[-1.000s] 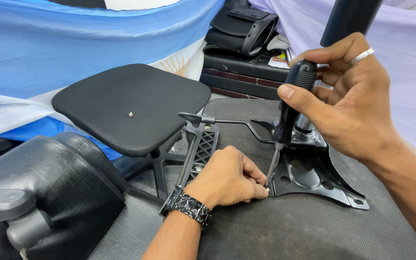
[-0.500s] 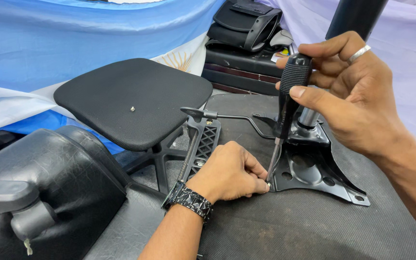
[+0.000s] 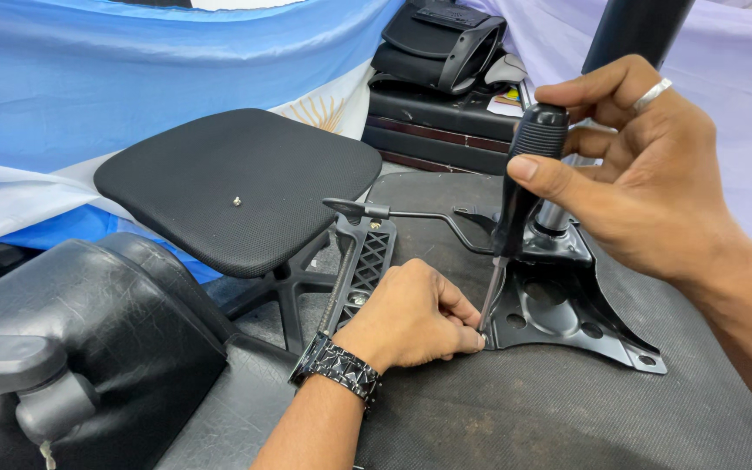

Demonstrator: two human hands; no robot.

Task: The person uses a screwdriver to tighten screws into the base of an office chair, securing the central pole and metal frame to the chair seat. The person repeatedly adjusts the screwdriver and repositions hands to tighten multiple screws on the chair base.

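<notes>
My right hand (image 3: 646, 183) grips the black handle of a screwdriver (image 3: 515, 200), held nearly upright with its tip at the near left corner of a black metal chair mechanism plate (image 3: 567, 313). My left hand (image 3: 411, 318), with a studded black watch on the wrist, rests on the dark fabric seat underside (image 3: 524, 418). Its fingertips pinch around the screwdriver tip at the plate's corner; whatever small piece they hold is hidden. A thin lever (image 3: 393, 211) sticks out of the mechanism to the left.
A black mesh seat pad (image 3: 237, 183) on a chair base stands at the left. A black leather chair with an armrest (image 3: 71, 348) fills the lower left. Blue and white cloth (image 3: 89, 78) hangs behind. Black cases (image 3: 446, 78) are stacked at the back. A black gas cylinder (image 3: 633, 35) rises from the plate.
Both hands and the screwdriver stay at the plate's corner. The view has shifted slightly, with the handle a little more upright in my right hand.
</notes>
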